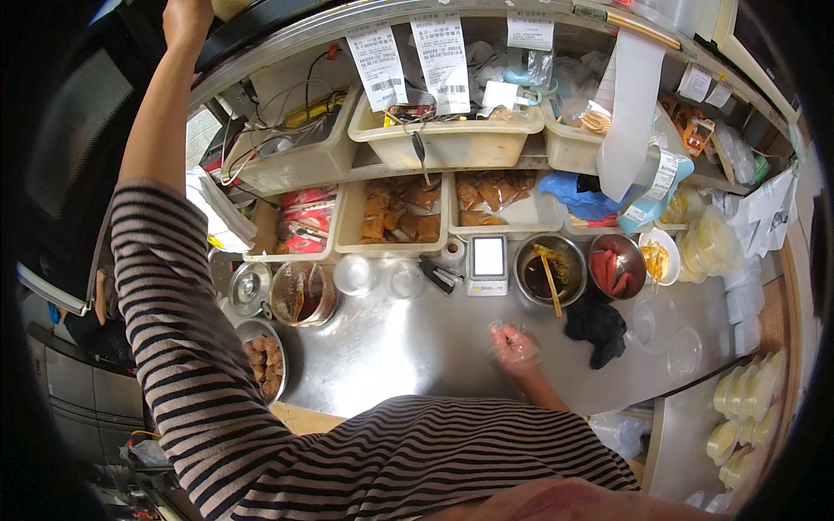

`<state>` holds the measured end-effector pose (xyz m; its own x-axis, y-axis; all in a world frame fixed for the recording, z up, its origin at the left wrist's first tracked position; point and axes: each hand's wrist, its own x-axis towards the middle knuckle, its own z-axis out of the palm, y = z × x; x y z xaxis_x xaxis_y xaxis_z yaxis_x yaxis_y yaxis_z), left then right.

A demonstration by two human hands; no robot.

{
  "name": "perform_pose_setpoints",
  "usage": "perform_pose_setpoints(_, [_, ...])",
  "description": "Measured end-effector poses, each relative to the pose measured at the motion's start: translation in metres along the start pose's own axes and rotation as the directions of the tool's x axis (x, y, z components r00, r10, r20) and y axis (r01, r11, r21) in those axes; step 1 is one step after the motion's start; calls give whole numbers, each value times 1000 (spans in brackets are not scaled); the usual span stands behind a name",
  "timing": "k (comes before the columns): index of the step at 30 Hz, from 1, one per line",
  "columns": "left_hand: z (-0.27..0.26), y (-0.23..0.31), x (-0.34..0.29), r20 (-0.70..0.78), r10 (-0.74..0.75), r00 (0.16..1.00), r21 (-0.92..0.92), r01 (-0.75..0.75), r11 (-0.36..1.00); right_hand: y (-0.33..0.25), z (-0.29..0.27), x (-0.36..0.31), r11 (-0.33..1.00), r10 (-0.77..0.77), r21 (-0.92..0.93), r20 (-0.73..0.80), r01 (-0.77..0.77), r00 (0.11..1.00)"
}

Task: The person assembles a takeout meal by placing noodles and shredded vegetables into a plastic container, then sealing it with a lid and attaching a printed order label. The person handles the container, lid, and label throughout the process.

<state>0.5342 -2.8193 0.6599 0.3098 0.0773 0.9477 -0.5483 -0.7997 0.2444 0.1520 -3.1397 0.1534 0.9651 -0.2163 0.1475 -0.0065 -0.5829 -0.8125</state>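
Counter (460, 369), stainless steel, seen in the head view, below two rows of pale plastic bins.

Left hand (185, 19): raised high at the upper left, cut by the top edge, beside a pale yellowish object (229, 8) only partly in view; finger spread and hold cannot be told. Arm in a striped sleeve (165, 295).

Right hand (514, 347): in a clear plastic glove, over the counter, fingers bent inward, about half closed; whether anything lies within cannot be told.

Nearest the right hand: white scale-like device (487, 286) with a lit screen, just beyond it; black cloth-like item (596, 332), crumpled, to its right.

Back of counter, left to right: metal lid (250, 286); clear tub (326, 304) with brown contents; two small round containers (354, 275); black stapler (439, 276); steel bowl (524, 285) of dark liquid, chopsticks (551, 282) resting in it; second steel bowl (632, 256), reddish pieces inside; white bowl (671, 262) of yellow-orange food.

Left end: metal bowl (276, 330) of brown rounded pieces, partly behind the sleeve.

Right end: two clear round containers (685, 352), side by side.

Above: bins (447, 152), two lower ones with brown packets (400, 213); printed paper slips (440, 65) hanging in front.
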Motion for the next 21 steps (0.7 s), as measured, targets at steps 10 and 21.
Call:
perform_pose_setpoints(10, [-76, -28, -21, -12, -137, 991, -248, 129, 960, -21, 3, 6, 999, -35, -5, 126, 36, 991])
perform_pose_setpoints(21, [-178, 42, -307, 26, -71, 997, -237, 75, 969, -15, 13, -6, 947, 28, 312, 157, -77, 987])
